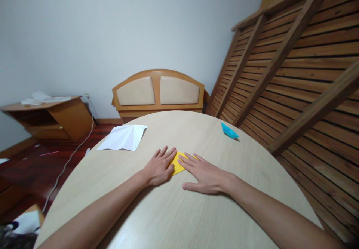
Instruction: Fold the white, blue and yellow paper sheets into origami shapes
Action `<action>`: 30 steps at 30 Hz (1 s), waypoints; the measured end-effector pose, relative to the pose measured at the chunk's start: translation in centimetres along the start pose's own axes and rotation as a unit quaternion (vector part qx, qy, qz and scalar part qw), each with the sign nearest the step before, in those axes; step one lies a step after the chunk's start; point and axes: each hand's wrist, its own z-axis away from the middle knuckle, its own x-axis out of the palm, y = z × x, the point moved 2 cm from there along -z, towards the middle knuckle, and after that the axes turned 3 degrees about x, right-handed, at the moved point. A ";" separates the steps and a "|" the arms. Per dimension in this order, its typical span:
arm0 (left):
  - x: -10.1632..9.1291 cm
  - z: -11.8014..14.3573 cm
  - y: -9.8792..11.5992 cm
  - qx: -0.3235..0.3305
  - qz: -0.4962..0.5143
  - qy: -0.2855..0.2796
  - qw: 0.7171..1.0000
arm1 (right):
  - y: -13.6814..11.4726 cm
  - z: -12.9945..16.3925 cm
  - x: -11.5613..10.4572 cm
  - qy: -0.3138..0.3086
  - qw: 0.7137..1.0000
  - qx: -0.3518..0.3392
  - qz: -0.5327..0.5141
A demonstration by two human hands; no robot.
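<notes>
Both forearms are stretched across the pale table (174,219). A yellow paper (177,163) is pressed flat between the left hand (159,168) and right hand (204,175), each grip open, fingers spread. White paper (123,137) lies beyond the left grip, a blue paper boat (229,131) beyond the right.

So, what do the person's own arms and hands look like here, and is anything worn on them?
Both arms are bare up to the picture's lower edge: no sleeves show. The left hand and the right hand wear no gloves, and no rings, watch or bracelet can be seen on the fingers or wrists. The fingernails look short and unpainted. No markings are visible.
</notes>
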 end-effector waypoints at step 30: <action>-3.1 1.7 -3.3 0.142 0.039 -0.032 0.989 | -1.1 0.3 0.0 -0.037 0.998 -0.032 -0.029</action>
